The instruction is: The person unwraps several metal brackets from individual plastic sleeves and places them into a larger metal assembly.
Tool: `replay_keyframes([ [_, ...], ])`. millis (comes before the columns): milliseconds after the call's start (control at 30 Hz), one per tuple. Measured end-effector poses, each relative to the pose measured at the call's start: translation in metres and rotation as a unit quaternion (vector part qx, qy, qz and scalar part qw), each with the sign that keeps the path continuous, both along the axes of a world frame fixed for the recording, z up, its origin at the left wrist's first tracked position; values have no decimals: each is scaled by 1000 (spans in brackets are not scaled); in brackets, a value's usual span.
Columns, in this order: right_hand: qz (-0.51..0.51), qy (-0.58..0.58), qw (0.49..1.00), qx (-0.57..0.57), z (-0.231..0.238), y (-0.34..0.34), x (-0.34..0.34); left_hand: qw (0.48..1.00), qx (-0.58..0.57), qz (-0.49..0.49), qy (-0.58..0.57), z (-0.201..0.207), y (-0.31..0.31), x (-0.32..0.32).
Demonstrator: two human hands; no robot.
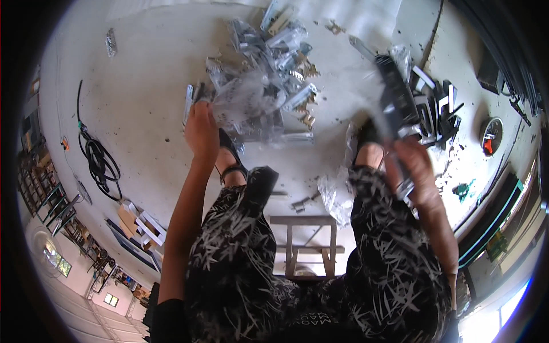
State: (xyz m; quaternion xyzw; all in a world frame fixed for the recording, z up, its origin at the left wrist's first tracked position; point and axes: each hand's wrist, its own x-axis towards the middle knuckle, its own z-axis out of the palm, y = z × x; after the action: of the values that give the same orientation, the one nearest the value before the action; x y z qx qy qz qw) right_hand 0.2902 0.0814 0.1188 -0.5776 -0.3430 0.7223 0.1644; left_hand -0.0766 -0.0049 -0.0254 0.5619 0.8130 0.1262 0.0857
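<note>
My left hand (203, 130) is closed on the edge of a crumpled clear plastic bag (245, 98), which spreads over a heap of metal pieces. Thin silver and brass-coloured metal brackets (300, 97) show around the bag, some of them wrapped in plastic. Over by my right knee, my right hand (416, 168) is smeared by motion, with its fingers curled. A shiny edge shows below its fingers, but I cannot make out the held piece. Just beyond that hand is a long black part (396, 94), partly blurred.
Black and white angular parts (439, 108) are piled at the right. A round bowl (491, 137) with an orange item stands beyond them. Coiled black cable (100, 163) lies at the left. Between my legs is a wooden stool frame (311, 250), near loose plastic wrap (336, 197).
</note>
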Motion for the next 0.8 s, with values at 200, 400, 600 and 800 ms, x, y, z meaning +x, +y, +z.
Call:
replay_keyframes([
  [200,-67,-126,985,96,-33,31,37,966,-131,-96,-201,-20,-39,12],
  [400,100,-486,823,276,-92,45,152,713,-361,-364,-478,4,-51,66],
  [600,19,-526,756,388,-140,34,211,910,-326,-238,-91,-16,-62,34],
  [800,-114,-561,681,456,-78,59,239,959,-219,-168,-59,-14,-55,46],
])
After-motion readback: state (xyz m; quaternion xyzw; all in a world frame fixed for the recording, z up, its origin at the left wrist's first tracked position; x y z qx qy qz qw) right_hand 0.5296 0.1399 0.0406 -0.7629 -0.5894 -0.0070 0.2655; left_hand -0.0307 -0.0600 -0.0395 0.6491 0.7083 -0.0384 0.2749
